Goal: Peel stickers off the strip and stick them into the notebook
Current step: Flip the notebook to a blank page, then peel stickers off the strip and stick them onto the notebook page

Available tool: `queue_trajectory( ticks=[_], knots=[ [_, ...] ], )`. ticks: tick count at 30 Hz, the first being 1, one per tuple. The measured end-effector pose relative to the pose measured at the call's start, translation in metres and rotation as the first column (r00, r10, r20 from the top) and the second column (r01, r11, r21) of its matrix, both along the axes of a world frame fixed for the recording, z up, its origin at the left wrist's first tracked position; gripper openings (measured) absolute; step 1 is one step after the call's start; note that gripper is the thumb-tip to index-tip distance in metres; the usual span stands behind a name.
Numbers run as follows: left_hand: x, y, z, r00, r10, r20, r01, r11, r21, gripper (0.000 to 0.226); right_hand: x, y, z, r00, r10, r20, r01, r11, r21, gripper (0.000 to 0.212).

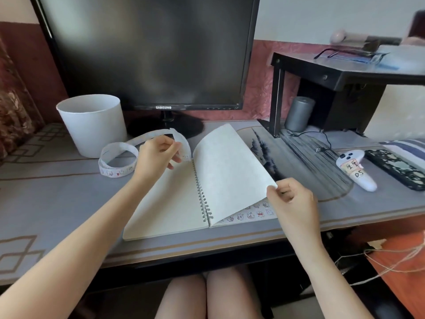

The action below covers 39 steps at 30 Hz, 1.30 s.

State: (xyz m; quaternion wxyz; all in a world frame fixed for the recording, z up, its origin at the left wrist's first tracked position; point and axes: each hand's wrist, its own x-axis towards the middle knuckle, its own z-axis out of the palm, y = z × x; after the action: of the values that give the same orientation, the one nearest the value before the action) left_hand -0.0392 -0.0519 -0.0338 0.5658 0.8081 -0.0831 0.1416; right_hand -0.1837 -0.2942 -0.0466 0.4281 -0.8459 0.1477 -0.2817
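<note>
Sticker strip (118,147), pinched in the left hand (158,155) over the far-left corner of the spiral notebook (165,203); its coil trails leftward on the desk (69,194). A raised page (230,169) is pinched at its near corner by the right hand (292,199). The bare left-hand page, judged the next target, lies directly below the left hand.

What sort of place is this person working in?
Probably a home desk: a black Samsung monitor behind the white spiral-bound notebook, a white round bin, and a black metal shelf at the right.
</note>
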Motion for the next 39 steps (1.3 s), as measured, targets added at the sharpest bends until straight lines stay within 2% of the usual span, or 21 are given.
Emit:
queue_trajectory(
  ticks=[6, 14, 18, 21, 25, 29, 32, 39],
  knots=[
    [-0.001, -0.004, -0.005, 1.000, 0.000, -0.003, 0.000, 1.000, 0.017, 0.014, -0.007, -0.015, -0.018, 0.990, -0.015, -0.142, -0.004, 0.991, -0.136, 0.012],
    [-0.001, -0.012, -0.005, 1.000, -0.012, -0.004, 0.012, 1.000, 0.003, 0.014, -0.001, -0.019, -0.017, 0.985, 0.033, -0.170, -0.059, 0.986, -0.153, 0.005],
    [0.002, -0.012, -0.005, 1.000, -0.017, -0.001, 0.017, 1.000, 0.001, 0.015, 0.002, -0.024, -0.023, 0.978, -0.005, -0.210, -0.042, 0.976, -0.215, 0.025],
    [0.004, -0.013, -0.008, 0.999, -0.032, -0.014, 0.032, 0.999, -0.003, 0.014, 0.004, -0.025, -0.028, 0.986, 0.000, -0.164, -0.041, 0.969, -0.242, 0.032],
    [0.004, -0.014, -0.010, 0.999, -0.039, -0.020, 0.039, 0.999, -0.008, 0.016, 0.012, -0.014, -0.027, 0.987, 0.156, -0.039, -0.160, 0.927, -0.338, 0.019],
    [0.005, -0.014, -0.009, 0.999, -0.038, -0.022, 0.037, 0.999, -0.018, 0.016, 0.023, 0.003, -0.023, 0.920, 0.363, -0.146, -0.389, 0.808, -0.443, 0.032],
    [0.005, -0.015, -0.007, 0.999, -0.033, -0.021, 0.032, 0.999, -0.031, 0.016, 0.028, 0.002, -0.027, 0.901, 0.376, -0.214, -0.433, 0.763, -0.480, 0.028],
    [0.011, -0.013, -0.006, 0.999, -0.032, -0.043, 0.030, 0.998, -0.047, 0.014, 0.042, -0.004, -0.017, 0.886, 0.412, -0.215, -0.464, 0.790, -0.400, 0.014]
  ],
)
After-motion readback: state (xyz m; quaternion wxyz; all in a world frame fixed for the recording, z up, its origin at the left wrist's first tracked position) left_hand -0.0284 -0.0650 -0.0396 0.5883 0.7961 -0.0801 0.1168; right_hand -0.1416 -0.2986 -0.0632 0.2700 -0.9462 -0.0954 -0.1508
